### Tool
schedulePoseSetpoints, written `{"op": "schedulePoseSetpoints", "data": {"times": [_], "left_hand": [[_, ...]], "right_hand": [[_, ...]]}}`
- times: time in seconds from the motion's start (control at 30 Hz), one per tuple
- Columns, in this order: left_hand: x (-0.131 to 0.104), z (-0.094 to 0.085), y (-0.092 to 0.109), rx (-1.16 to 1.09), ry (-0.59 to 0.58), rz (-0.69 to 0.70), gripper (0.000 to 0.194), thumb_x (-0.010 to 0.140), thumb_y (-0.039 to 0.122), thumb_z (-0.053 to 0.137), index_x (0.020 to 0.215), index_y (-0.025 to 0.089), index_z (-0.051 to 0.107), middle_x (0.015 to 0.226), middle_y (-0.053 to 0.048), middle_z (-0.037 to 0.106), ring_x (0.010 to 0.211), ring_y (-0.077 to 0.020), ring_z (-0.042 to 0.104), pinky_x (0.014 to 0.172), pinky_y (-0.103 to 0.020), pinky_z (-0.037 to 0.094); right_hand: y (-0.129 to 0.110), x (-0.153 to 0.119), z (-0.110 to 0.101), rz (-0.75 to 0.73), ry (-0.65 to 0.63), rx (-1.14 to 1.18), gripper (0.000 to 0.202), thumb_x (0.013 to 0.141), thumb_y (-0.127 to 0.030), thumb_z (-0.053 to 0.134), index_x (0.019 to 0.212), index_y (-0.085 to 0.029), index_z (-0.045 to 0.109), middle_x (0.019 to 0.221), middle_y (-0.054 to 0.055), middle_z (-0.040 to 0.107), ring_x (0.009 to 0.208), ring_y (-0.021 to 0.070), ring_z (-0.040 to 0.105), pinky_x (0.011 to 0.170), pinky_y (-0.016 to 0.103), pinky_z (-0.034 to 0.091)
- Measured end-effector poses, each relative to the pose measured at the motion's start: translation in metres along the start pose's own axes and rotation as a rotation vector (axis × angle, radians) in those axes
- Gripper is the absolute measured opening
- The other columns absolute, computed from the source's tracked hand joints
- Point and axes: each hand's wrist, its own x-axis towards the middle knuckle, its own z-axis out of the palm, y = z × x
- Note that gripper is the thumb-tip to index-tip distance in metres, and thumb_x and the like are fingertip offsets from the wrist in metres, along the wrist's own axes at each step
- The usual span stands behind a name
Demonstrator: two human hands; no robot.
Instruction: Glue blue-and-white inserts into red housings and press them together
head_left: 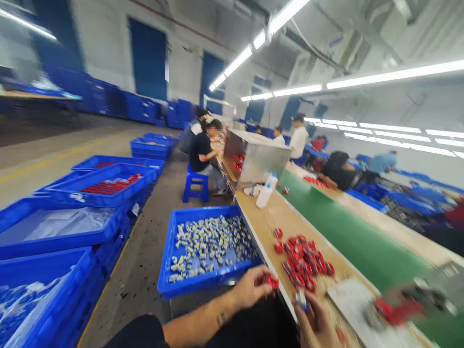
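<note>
My left hand (250, 288) is closed around a small red part (270, 281), just off the near edge of the bench. Close beside it, my right hand (316, 321) pinches a small grey and blue part (300, 299). The exact kind of either part is too small to make out. Beyond my hands lies a pile of red ring-like parts (302, 258) on the wooden bench top (261, 217). To the left, a blue tray (165, 275) holds many small grey, yellow and blue pieces (208, 241).
A blurred red and black tool (398, 309) rests on a pale board (353, 295) at right. A green conveyor belt (333, 212) runs along the bench. White bottles (264, 195) stand near a metal box (266, 157). Stacked blue trays (105, 232) line the left; a person (201, 150) sits ahead.
</note>
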Motion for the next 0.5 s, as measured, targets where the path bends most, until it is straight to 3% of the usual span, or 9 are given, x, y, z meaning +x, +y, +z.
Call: {"op": "schedulePoseSetpoints", "data": {"times": [0.17,0.33,0.5], "left_hand": [[0.001,0.015,0.01,-0.044,-0.11,-0.133,0.042,0.078,0.039,0.092,0.112,0.019,0.076,0.102,-0.005,0.079,0.089,-0.0183,0.073,0.085,-0.03,0.058],[0.014,0.034,0.006,0.094,-0.319,-0.036,0.042,0.093,0.043,0.08,0.126,0.017,0.073,0.113,-0.011,0.082,0.094,-0.0228,0.079,0.093,-0.038,0.064],[0.021,0.061,0.004,0.09,-0.425,-0.092,0.05,0.092,0.046,0.081,0.131,0.018,0.066,0.115,-0.011,0.083,0.093,-0.0229,0.082,0.092,-0.038,0.066]], "right_hand": [[-0.051,-0.01,-0.009,0.042,0.151,0.191,0.042,0.079,-0.048,0.093,0.105,-0.024,0.071,0.096,0.003,0.081,0.084,0.0202,0.078,0.079,0.035,0.067],[-0.059,-0.019,-0.026,0.134,0.214,0.298,0.052,0.077,-0.053,0.096,0.115,-0.03,0.068,0.104,0.001,0.078,0.08,0.0186,0.076,0.067,0.032,0.066],[-0.059,-0.033,-0.038,0.165,0.321,0.367,0.062,0.073,-0.068,0.095,0.113,-0.027,0.071,0.093,0.002,0.078,0.059,0.0125,0.066,0.049,0.023,0.054]]}}
